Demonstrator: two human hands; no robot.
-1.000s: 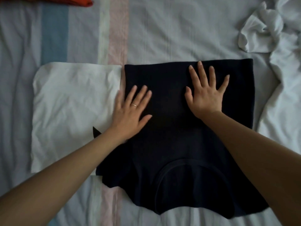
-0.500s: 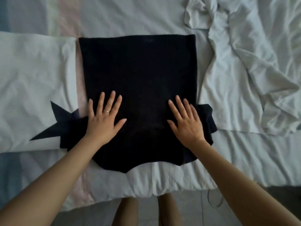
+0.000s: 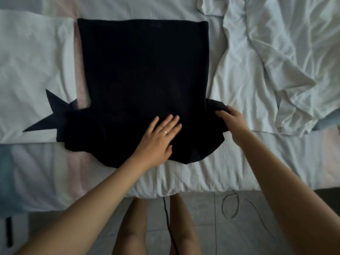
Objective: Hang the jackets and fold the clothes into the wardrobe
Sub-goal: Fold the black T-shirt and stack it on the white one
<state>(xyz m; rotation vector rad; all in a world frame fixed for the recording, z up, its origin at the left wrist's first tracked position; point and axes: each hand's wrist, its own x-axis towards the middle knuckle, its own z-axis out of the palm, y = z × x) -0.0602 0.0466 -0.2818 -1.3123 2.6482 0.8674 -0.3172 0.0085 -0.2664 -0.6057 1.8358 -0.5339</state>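
My left hand (image 3: pixel 158 138) lies flat, fingers straight, on the dark shirt (image 3: pixel 143 70) on the bed (image 3: pixel 202 177); my right hand (image 3: pixel 232 119) grips its right sleeve (image 3: pixel 214 106).

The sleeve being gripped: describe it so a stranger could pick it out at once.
On the bed lies a dark navy top, between a folded white garment and crumpled white clothes. Its right-side sleeve pokes out near the bed's front edge. The left-side sleeve lies untouched across the white garment; this one is bunched in the fingers of the right hand.
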